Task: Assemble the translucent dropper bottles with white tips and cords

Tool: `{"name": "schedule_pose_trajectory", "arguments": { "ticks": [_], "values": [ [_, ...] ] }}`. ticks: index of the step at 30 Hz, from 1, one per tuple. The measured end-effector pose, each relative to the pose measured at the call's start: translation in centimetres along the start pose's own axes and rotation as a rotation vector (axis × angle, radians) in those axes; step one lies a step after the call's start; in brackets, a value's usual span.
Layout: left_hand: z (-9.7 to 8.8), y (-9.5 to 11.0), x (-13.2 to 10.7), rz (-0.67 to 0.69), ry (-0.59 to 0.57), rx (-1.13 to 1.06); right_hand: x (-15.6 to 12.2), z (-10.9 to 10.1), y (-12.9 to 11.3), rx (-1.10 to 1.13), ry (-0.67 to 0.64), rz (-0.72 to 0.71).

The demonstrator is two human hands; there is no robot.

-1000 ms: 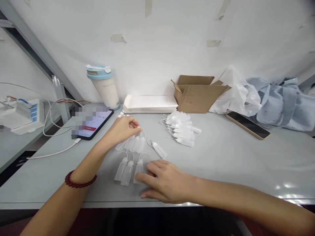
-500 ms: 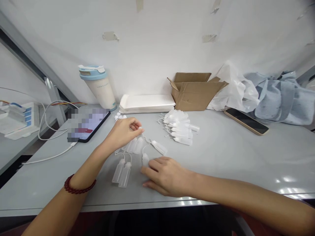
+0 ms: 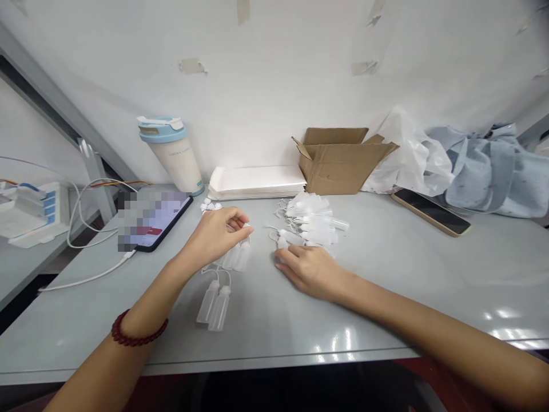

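Note:
My left hand [image 3: 218, 233] is in a pinch, with a small white piece showing at its fingertips; what it belongs to is mostly hidden. Several translucent plastic dropper bottles [image 3: 237, 257] lie just below those fingers. Nearer the front edge, two more dropper bottles [image 3: 213, 306] rest side by side, their thin cap straps looped at the top. At the near side of a heap of similar bottles [image 3: 315, 214], my right hand [image 3: 313, 270] has its fingers curled over a dropper bottle [image 3: 282, 243], whose white tip pokes out. Another bottle [image 3: 291, 236] lies just beyond those fingers.
Small white caps [image 3: 209, 205] sit behind my left hand. Along the wall are a tumbler [image 3: 171, 154], a stack of white sheets [image 3: 257, 182], an open carton [image 3: 338, 166] and a plastic bag [image 3: 407, 154]. Phones lie left [image 3: 158, 223] and right [image 3: 431, 213].
My right hand has moved away from me and rightward to the heap, and two dropper bottles have shifted there with it. My left hand has barely moved and keeps its pinch.

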State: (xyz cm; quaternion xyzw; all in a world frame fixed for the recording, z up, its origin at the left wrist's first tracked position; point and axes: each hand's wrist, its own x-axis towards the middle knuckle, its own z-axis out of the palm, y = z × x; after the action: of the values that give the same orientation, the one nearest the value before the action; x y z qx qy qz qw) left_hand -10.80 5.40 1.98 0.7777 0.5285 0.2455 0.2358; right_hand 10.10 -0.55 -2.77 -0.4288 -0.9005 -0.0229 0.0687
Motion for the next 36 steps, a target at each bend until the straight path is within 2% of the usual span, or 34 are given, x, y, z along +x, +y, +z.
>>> {"name": "schedule_pose_trajectory", "arguments": {
  "ticks": [4, 9, 12, 15, 21, 25, 31, 36],
  "values": [
    [0.1, -0.2, -0.1, -0.026, -0.03, -0.062, -0.4, 0.4, -0.3, -0.089, 0.079, -0.069],
    [0.1, 0.0, -0.2, -0.072, -0.193, -0.254, -0.8, 0.8, -0.4, -0.17, 0.295, -0.186],
    [-0.2, 0.4, -0.3, -0.07, -0.268, -0.326, -0.9, 0.8, -0.3, -0.162, 0.423, -0.239],
    [-0.6, 0.7, -0.3, -0.056, -0.288, -0.375, -0.9, 0.7, -0.3, -0.113, 0.501, -0.251],
    [-0.9, 1.0, -0.5, -0.06, -0.268, -0.555, -0.9, 0.8, -0.2, -0.085, 0.556, -0.25],
    [-0.8, 1.1, -0.6, -0.06, -0.233, -0.592, -0.9, 0.8, -0.2, -0.101, 0.577, -0.272],
    [-0.9, 1.2, -0.6, -0.035, -0.246, -0.452, -0.9, 0.5, -0.3, -0.106, 0.575, -0.303],
    [-1.2, 1.2, -0.4, -0.016, -0.374, -0.303, -1.1, 0.4, -0.3, -0.1, 0.589, -0.326]
  ]
}}
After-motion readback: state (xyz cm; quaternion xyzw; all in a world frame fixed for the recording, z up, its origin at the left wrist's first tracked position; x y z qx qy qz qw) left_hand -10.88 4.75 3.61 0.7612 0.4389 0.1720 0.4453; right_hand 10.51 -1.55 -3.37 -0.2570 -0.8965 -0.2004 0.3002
